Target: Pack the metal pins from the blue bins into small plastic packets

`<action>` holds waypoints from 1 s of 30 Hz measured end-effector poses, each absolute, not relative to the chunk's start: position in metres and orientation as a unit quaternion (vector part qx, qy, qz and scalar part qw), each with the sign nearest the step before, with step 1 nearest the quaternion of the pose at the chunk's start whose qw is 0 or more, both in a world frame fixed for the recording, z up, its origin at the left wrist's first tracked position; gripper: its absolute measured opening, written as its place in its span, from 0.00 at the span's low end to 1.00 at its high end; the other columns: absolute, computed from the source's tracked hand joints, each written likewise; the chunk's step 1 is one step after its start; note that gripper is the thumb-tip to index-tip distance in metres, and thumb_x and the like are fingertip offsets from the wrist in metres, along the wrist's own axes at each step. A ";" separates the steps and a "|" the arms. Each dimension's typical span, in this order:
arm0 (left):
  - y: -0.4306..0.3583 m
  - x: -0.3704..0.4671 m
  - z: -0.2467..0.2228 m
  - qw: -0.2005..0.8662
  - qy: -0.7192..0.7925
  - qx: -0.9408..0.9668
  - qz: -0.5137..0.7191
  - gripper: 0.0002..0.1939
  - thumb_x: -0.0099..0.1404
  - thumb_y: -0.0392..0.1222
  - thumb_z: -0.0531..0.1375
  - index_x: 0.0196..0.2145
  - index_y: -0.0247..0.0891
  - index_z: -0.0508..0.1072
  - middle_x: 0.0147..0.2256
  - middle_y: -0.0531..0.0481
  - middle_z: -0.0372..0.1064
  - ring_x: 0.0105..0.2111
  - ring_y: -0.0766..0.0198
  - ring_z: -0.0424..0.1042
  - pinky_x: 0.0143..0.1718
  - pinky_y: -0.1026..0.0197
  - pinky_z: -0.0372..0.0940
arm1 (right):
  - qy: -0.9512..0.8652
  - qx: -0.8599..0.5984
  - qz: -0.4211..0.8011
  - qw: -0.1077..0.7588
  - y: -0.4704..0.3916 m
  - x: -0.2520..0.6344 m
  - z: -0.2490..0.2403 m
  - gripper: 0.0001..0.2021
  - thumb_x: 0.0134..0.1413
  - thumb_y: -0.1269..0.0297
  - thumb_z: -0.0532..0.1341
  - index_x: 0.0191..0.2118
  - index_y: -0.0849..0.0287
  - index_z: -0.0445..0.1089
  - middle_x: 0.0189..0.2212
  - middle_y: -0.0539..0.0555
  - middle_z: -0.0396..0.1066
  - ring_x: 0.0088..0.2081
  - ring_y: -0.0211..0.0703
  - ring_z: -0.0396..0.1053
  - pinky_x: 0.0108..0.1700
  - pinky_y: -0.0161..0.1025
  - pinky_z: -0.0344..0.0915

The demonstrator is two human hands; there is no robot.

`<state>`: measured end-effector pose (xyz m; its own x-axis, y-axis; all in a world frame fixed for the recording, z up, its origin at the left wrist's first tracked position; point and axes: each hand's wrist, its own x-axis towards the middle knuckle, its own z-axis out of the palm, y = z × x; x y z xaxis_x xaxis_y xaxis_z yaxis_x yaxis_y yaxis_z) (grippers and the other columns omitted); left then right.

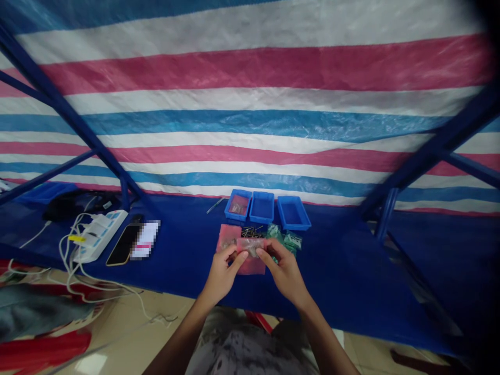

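Note:
My left hand (225, 271) and my right hand (284, 268) pinch the two sides of a pink see-through bag (251, 251) over the front of the blue table. Small pale or metallic contents show inside it; what they are is too small to tell. Behind my left hand another pink bag (228, 234) lies on the table. A heap of thin metal pieces (252, 232) is just beyond the held bag. Green-and-clear small bags (292, 240) lie beyond and beside my right hand.
Three blue trays (262, 207) stand behind; the left one holds a pink bag. A thin pen-like item (215, 205) lies left of them. Further left are a phone (124, 244), a blurred white card or screen (146, 239) and a power strip (100, 235) with cables. Blue frame bars slope at both sides.

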<state>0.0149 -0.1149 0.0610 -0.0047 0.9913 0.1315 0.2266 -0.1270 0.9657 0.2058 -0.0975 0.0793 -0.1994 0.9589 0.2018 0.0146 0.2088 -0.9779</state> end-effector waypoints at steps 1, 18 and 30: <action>-0.115 0.015 0.062 0.403 0.526 0.578 0.477 0.20 0.71 0.54 0.63 0.29 0.37 0.71 0.25 0.56 0.61 0.26 0.66 0.59 0.30 0.64 0.55 | -0.605 -0.402 0.482 0.490 -0.098 0.206 0.079 0.12 0.68 0.51 0.64 0.41 0.54 0.74 0.35 0.52 0.73 0.37 0.47 0.69 0.43 0.41 0.66; -0.111 0.020 0.065 0.402 0.514 0.604 0.458 0.17 0.71 0.56 0.64 0.37 0.37 0.78 0.33 0.49 0.74 0.35 0.60 0.70 0.39 0.62 0.64 | -0.646 -0.420 0.428 0.472 -0.098 0.216 0.076 0.10 0.70 0.53 0.62 0.40 0.53 0.73 0.34 0.53 0.70 0.37 0.49 0.66 0.41 0.43 0.64; -0.108 0.016 0.062 0.409 0.507 0.590 0.477 0.15 0.71 0.53 0.64 0.40 0.37 0.77 0.36 0.49 0.74 0.36 0.60 0.70 0.41 0.61 0.64 | -0.643 -0.416 0.434 0.475 -0.095 0.210 0.081 0.10 0.69 0.53 0.63 0.38 0.52 0.73 0.33 0.52 0.70 0.37 0.49 0.67 0.40 0.42 0.64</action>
